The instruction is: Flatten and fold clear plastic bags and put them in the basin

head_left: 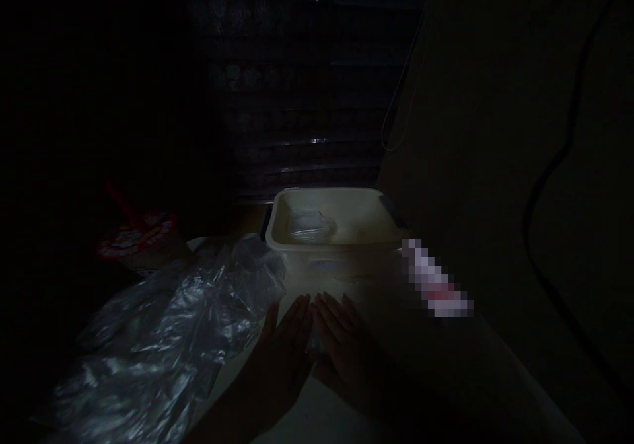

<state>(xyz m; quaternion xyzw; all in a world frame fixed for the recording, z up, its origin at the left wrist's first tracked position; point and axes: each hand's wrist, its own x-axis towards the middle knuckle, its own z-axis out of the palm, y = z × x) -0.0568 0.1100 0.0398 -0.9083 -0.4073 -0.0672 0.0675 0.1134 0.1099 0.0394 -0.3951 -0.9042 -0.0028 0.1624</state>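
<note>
My left hand (284,348) and my right hand (341,345) lie side by side on the pale tabletop (297,414), fingers stretched forward and palms down. Their index fingers nearly meet. A small piece of clear plastic (314,345) shows in the gap between them; what lies under the palms is hidden. Just beyond my fingertips stands a cream plastic bin (337,249) with dark handles. Inside it, toward the left, rests a clear plastic packet (310,226). A heap of crinkled clear plastic bags (183,338) spreads to the left of my left hand.
A cup with a red patterned lid (136,239) and red straw stands behind the bags. To the right is a pixelated whitish object (438,282). A dark cable (532,219) hangs at the right wall. Stacked dark rows (302,100) rise behind the bin; the light is very dim.
</note>
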